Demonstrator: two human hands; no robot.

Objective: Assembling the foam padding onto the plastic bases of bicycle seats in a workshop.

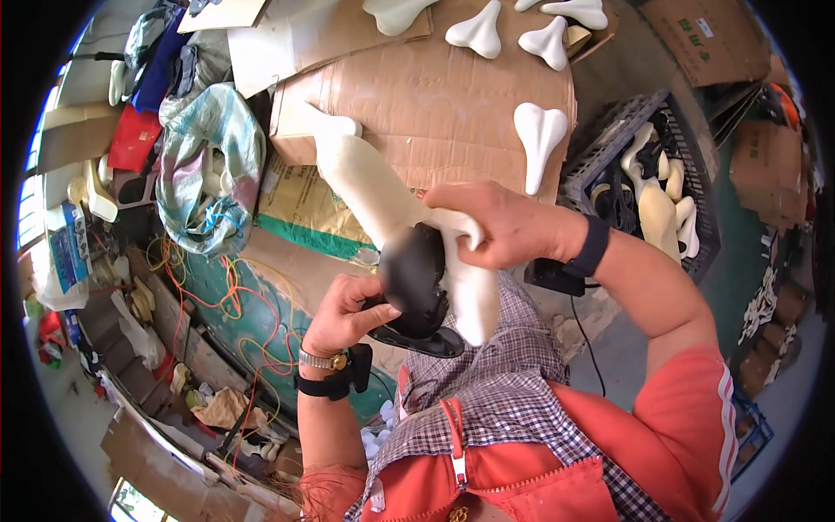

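My right hand [513,222] is closed around a white foam bicycle saddle pad [472,291], its pointed end hanging down in front of my apron. Beside the pad is a rounded black saddle-like piece [410,283], gripped at its left edge by the thumb and fingers of my left hand [346,313]. Another black edge [430,344] shows below it; whether it is a separate part I cannot tell. A long cream-coloured form [365,187] reaches from the cardboard-covered table to the black piece, whose contact with it is partly hidden.
White saddle pads [539,139] lie on the cardboard-covered table [417,104]. A dark plastic crate [704,196] at the right holds white and black pieces. At left stand a woven sack [170,187] and tangled orange and yellow cords [230,291]. A black cable [587,339] hangs near my right side.
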